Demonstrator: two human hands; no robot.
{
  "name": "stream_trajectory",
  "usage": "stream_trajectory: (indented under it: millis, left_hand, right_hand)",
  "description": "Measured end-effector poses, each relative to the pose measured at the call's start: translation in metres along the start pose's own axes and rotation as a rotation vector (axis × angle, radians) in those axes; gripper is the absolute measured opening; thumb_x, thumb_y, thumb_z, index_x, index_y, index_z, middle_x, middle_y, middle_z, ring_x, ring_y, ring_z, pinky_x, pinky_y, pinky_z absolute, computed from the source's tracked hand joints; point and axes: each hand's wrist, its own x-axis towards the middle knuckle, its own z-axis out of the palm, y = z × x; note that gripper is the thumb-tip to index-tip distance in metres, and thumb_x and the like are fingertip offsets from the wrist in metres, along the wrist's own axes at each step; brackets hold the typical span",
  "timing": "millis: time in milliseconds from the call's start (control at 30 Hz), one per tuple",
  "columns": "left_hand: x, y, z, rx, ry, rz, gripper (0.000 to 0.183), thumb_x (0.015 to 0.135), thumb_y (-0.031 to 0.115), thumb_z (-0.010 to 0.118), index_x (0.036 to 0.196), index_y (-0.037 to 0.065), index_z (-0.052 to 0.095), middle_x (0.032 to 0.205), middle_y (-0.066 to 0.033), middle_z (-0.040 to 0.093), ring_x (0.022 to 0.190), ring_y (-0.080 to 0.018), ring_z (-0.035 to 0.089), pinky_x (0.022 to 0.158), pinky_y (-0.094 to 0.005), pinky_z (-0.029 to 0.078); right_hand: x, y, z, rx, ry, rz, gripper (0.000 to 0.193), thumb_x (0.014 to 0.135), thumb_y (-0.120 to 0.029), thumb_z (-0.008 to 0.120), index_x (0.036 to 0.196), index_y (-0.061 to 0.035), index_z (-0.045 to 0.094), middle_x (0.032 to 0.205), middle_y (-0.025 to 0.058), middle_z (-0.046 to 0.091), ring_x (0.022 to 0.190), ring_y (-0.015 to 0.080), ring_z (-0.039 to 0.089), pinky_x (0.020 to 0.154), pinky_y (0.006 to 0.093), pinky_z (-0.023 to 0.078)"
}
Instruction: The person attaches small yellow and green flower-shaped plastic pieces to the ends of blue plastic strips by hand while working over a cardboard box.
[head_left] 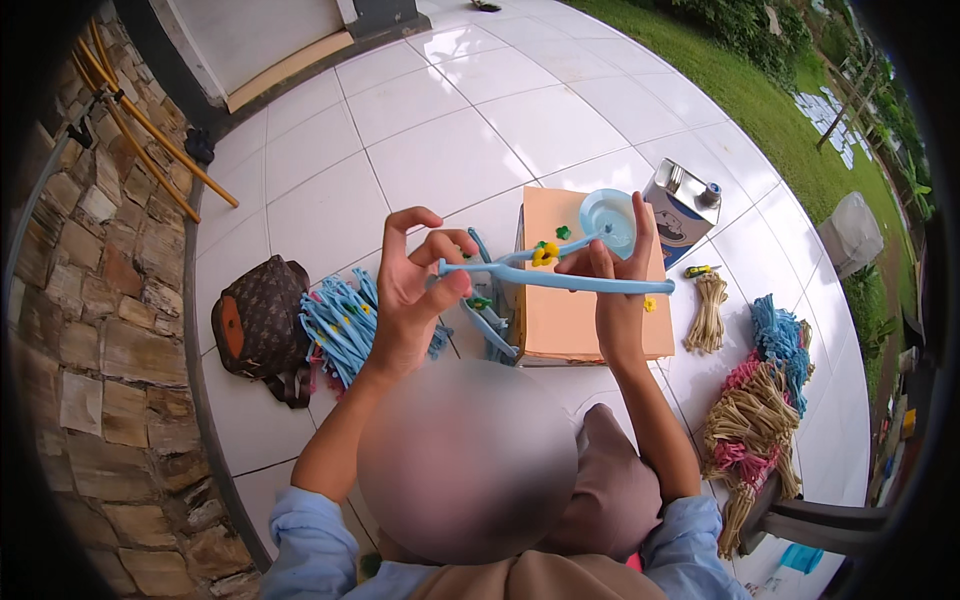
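In front of my chest I hold a light blue Y-shaped flip-flop strap (575,281) raised above a cardboard box. My left hand (412,280) pinches its narrow toe-post end between thumb and fingers. Further right, my right hand (622,270) grips the strap's two arms, with one finger pointing up. A yellow flower (545,253) sits on the upper arm of the strap. Beneath, the peach-coloured box top (555,315) carries a light blue round dish (607,222), a green flower (563,232) and a yellow flower (649,304).
Left of the box lie a pile of blue straps (345,325) and a brown patterned bag (262,325). To the right are a metal can (682,208), a bundle of beige straps (708,312) and a larger heap of beige and pink straps (752,425). A stone wall (110,400) borders the tiles.
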Motion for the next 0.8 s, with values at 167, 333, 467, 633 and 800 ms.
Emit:
stream_trajectory:
  millis: [167, 333, 467, 633, 800]
  left_hand:
    - [0.018, 0.025, -0.042, -0.118, 0.182, 0.221, 0.046, 0.082, 0.015, 0.058, 0.117, 0.012, 0.029, 0.085, -0.0030, 0.045, 0.095, -0.0242, 0.053, 0.099, -0.0470, 0.033]
    - [0.000, -0.022, -0.111, 0.293, 0.238, 0.119, 0.027, 0.089, 0.004, 0.045, 0.109, 0.010, 0.028, 0.090, -0.0082, 0.044, 0.073, -0.0186, 0.058, 0.072, -0.0324, 0.049]
    - [-0.018, -0.099, -0.150, 0.642, 0.256, -0.037, 0.022, 0.089, 0.005, 0.043, 0.107, 0.005, 0.031, 0.083, -0.0105, 0.046, 0.065, -0.0183, 0.061, 0.065, -0.0304, 0.045]
    - [-0.028, -0.183, -0.193, 0.809, 0.335, -0.258, 0.022, 0.086, 0.003, 0.044, 0.105, 0.005, 0.035, 0.082, -0.0162, 0.052, 0.065, -0.0295, 0.059, 0.062, -0.0365, 0.044]
    - [-0.034, -0.210, -0.207, 1.551, 0.066, -0.251, 0.032, 0.079, 0.007, 0.056, 0.108, 0.008, 0.042, 0.100, -0.0138, 0.053, 0.088, -0.0336, 0.053, 0.075, -0.0410, 0.043]
  right_hand:
    - [-0.014, 0.034, -0.017, -0.110, -0.224, 0.230, 0.047, 0.091, -0.006, 0.038, 0.133, -0.0079, 0.018, 0.067, 0.0100, 0.059, 0.057, 0.0113, 0.054, 0.053, 0.0214, 0.042]
    - [-0.023, 0.046, 0.030, -0.197, -0.527, 0.286, 0.029, 0.089, -0.004, 0.040, 0.118, -0.0051, 0.039, 0.070, 0.0068, 0.058, 0.063, 0.0114, 0.054, 0.060, 0.0242, 0.044]
    - [-0.029, 0.095, 0.085, -0.373, -0.936, 0.098, 0.024, 0.081, 0.000, 0.049, 0.105, -0.0043, 0.050, 0.078, 0.0102, 0.055, 0.068, 0.0190, 0.056, 0.066, 0.0293, 0.046]
    - [-0.051, 0.213, 0.099, -0.572, -0.954, 0.272, 0.024, 0.078, -0.003, 0.055, 0.102, -0.0056, 0.053, 0.089, 0.0125, 0.054, 0.073, 0.0224, 0.056, 0.069, 0.0305, 0.047]
    - [-0.078, 0.263, 0.086, -0.671, -0.867, 0.346, 0.023, 0.076, -0.003, 0.057, 0.099, -0.0037, 0.053, 0.090, 0.0132, 0.053, 0.072, 0.0254, 0.055, 0.069, 0.0321, 0.047]
